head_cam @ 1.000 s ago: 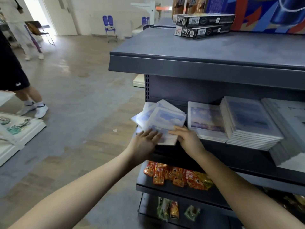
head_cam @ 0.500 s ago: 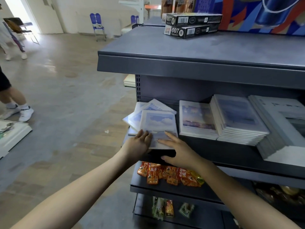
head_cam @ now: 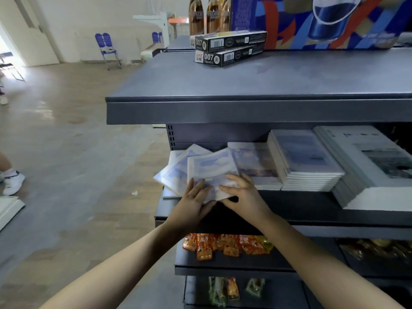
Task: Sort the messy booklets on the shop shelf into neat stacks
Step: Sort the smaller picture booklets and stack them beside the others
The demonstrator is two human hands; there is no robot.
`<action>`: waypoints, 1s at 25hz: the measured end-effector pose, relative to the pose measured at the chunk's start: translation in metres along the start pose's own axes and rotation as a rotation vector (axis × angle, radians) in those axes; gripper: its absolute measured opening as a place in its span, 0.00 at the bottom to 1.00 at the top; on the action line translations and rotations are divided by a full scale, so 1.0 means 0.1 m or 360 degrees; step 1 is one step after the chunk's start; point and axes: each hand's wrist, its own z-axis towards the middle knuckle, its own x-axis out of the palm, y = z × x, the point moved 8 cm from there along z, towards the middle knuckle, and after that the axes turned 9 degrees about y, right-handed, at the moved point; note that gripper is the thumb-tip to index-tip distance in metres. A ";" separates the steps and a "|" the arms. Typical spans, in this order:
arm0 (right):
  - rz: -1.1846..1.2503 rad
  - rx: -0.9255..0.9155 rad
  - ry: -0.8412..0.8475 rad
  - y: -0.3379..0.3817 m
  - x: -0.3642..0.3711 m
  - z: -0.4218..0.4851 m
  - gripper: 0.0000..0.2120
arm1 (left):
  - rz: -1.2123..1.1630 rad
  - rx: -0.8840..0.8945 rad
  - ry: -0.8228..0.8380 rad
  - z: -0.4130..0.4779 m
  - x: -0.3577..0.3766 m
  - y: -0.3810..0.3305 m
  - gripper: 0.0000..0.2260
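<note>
A messy fan of pale blue booklets (head_cam: pixel 176 172) lies at the left end of the middle shelf (head_cam: pixel 312 217). The top booklet (head_cam: pixel 211 167) lies almost square, and its near edge overhangs the shelf front. My left hand (head_cam: pixel 192 202) has its fingers flat on that booklet's near left part, thumb tucked under the edge. My right hand (head_cam: pixel 244 195) covers the near right corner, fingers spread on top and thumb below. To the right stand a low stack (head_cam: pixel 253 162), a taller stack (head_cam: pixel 305 157) and a big stack (head_cam: pixel 374 159).
The top shelf (head_cam: pixel 245 108) juts out above the booklets and carries two black boxes (head_cam: pixel 229 50). Orange snack packs (head_cam: pixel 225 244) lie on the shelf below. A person's shoe (head_cam: pixel 13 181) is on the floor at the left, by a white board (head_cam: pixel 9 208).
The top booklet has turned from tilted to nearly square and slid right toward the low stack. Both hands stayed on its near edge.
</note>
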 end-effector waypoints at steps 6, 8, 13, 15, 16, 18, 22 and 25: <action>-0.0221 0.0068 -0.0108 -0.34 -0.27 -0.27 0.17 | -0.0132 0.0220 -0.0037 0.35 0.15 -0.35 0.21; -0.0503 -0.0008 -0.0186 -0.42 -0.31 -0.40 0.12 | -0.0047 0.0432 -0.0011 0.46 0.19 -0.58 0.15; -0.0572 0.0047 -0.0023 -0.53 -0.32 -0.47 0.21 | 0.0083 0.0531 0.0223 0.85 0.43 -0.70 0.16; -0.0515 0.0126 -0.0004 -0.58 -0.36 -0.44 0.21 | 0.0131 0.0458 0.0305 0.94 0.44 -0.73 0.19; -0.0448 0.0174 0.0015 -0.60 -0.38 -0.42 0.20 | 0.0175 0.0444 0.0281 0.97 0.45 -0.74 0.18; -0.0330 0.0253 0.0076 -0.66 -0.37 -0.35 0.20 | 0.0285 0.0408 0.0241 1.03 0.46 -0.78 0.18; -0.0287 0.0340 0.0108 -0.74 -0.35 -0.20 0.21 | 0.0430 0.0312 0.0164 1.11 0.44 -0.84 0.21; -0.0255 0.0402 0.0095 -0.76 -0.36 -0.10 0.23 | 0.0452 0.0158 0.0189 1.17 0.41 -0.81 0.21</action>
